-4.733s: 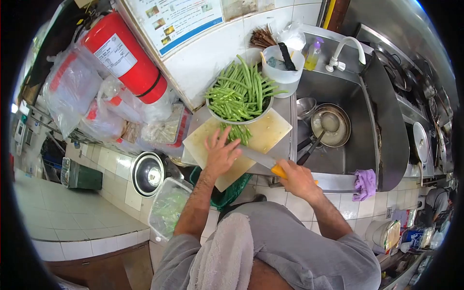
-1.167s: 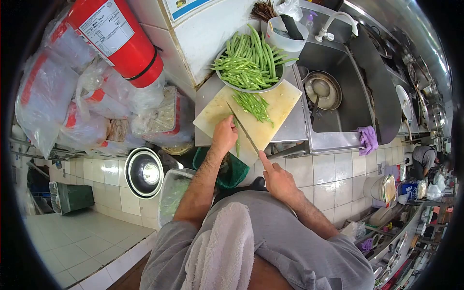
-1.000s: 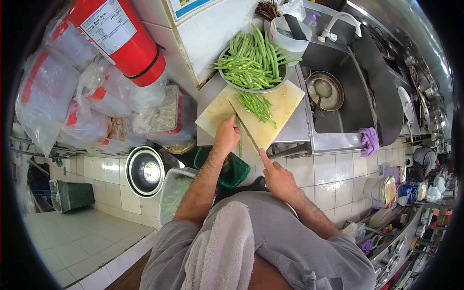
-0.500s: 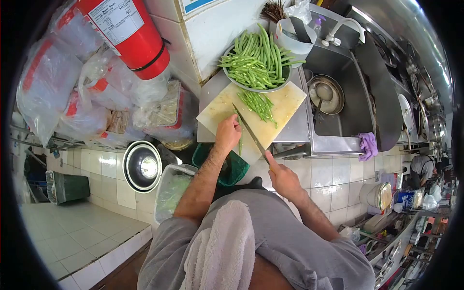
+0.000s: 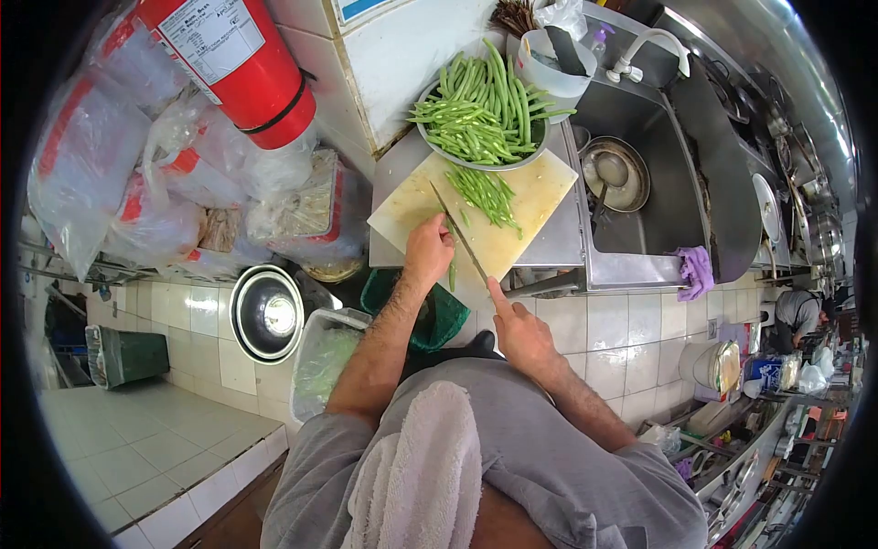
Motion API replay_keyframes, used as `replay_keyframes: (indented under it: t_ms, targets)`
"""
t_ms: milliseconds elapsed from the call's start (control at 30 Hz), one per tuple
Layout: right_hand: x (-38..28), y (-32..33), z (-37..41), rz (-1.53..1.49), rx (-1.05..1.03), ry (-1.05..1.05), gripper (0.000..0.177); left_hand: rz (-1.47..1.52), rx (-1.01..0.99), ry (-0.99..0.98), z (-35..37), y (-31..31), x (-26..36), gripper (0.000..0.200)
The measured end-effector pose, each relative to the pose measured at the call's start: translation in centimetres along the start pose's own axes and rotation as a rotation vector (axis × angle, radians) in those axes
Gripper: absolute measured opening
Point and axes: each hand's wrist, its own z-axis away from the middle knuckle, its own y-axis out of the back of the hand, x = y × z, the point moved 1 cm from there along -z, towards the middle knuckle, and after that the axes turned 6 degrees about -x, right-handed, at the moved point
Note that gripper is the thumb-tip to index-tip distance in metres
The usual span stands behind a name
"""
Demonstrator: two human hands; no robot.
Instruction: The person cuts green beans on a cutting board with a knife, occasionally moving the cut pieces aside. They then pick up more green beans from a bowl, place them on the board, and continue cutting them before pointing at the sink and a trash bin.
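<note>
My right hand [image 5: 525, 335] is closed around the handle of a long kitchen knife [image 5: 468, 243], its blade lying slantwise over the cutting board [image 5: 540, 197]. On the board's near left part, my left hand [image 5: 428, 249] pinches a green bean [image 5: 452, 274] right beside the blade. The bean's lower end sticks out under the fingers; the rest is hidden by them. A pile of sliced green beans [image 5: 487, 196] lies to the right of the knife. Behind it, a metal bowl [image 5: 512, 167] holds whole and sliced beans.
Right of the board is a steel sink [image 5: 631, 233] with a pan [image 5: 631, 194] and ladle in it. A purple cloth [image 5: 696, 273] hangs on its edge. Below the board stand a green basket [image 5: 448, 320] and a clear bin [image 5: 320, 375]. A fire extinguisher [image 5: 274, 110] hangs at upper left.
The knife has shifted slightly left, closer to my left hand, and my right hand has moved left with it. A small cut bean piece now shows right of the blade.
</note>
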Motion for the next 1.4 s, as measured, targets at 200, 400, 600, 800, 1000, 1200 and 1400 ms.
replay_keyframes:
  t_ms: [200, 400, 600, 800, 1000, 1200, 1400]
  targets:
    - [-0.8, -0.4, -5.0, 0.041, 0.055, 0.049, 0.067, -0.011, -0.005, -0.015, 0.0, 0.2, 0.0, 0.037]
    - [-0.8, -0.8, -5.6, 0.085, 0.081, 0.054, 0.074, 0.024, 0.031, 0.018, 0.3, -0.2, 0.4, 0.026]
    - [2.1, -0.2, -0.3, -0.059, -0.016, 0.064, 0.068, 0.075, 0.105, 0.032, 0.6, -0.6, -0.1, 0.022]
    - [1.2, 0.3, -4.2, -0.026, 0.108, 0.070, 0.067, 0.078, 0.083, 0.009, 0.5, -0.7, -0.7, 0.020]
    - [1.3, 0.2, -1.0, 0.004, 0.031, 0.069, 0.066, 0.141, 0.104, 0.046, 0.7, -1.0, -0.6, 0.017]
    - [1.3, -0.1, 1.2, 0.010, 0.033, 0.068, 0.066, 0.181, 0.106, 0.063, 0.6, -1.0, -0.6, 0.015]
    - [0.5, 0.0, 1.0, 0.029, -0.011, 0.037, 0.068, 0.184, 0.117, 0.067, 0.6, -1.0, -0.4, 0.014]
